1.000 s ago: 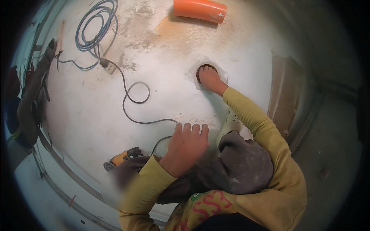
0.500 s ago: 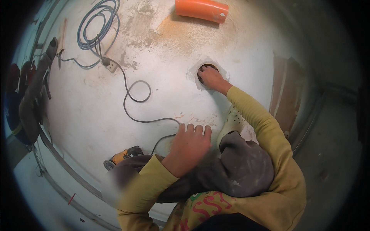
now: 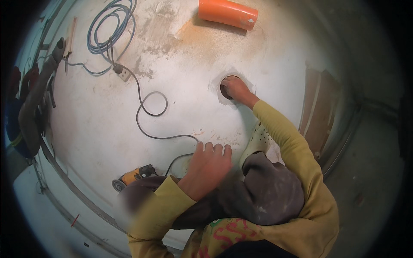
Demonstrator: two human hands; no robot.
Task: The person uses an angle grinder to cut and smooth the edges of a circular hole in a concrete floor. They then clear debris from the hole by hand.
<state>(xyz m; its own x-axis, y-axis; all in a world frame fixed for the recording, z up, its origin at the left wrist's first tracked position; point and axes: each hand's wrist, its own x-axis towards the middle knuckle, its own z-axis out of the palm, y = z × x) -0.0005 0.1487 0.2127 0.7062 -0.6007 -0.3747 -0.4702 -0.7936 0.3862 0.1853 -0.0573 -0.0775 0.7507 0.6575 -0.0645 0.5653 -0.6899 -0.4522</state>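
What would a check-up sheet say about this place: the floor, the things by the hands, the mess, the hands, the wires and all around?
Surface: pale floor, stained and patchy.
Things by the hands: round hole in the floor, with a rough grey edge.
Clutter: orange pipe lying beyond the hole; yellow-and-black power tool at the lower left.
Hands: right hand has its fingers in the hole, tips hidden; left hand is curled, palm out of sight, so any hold cannot be told.
Cables: blue-grey cable lies coiled; dark cord loops over the floor and passes out of sight behind the left hand.
Surroundings: brown board on the right; dim edges, hard to make out.
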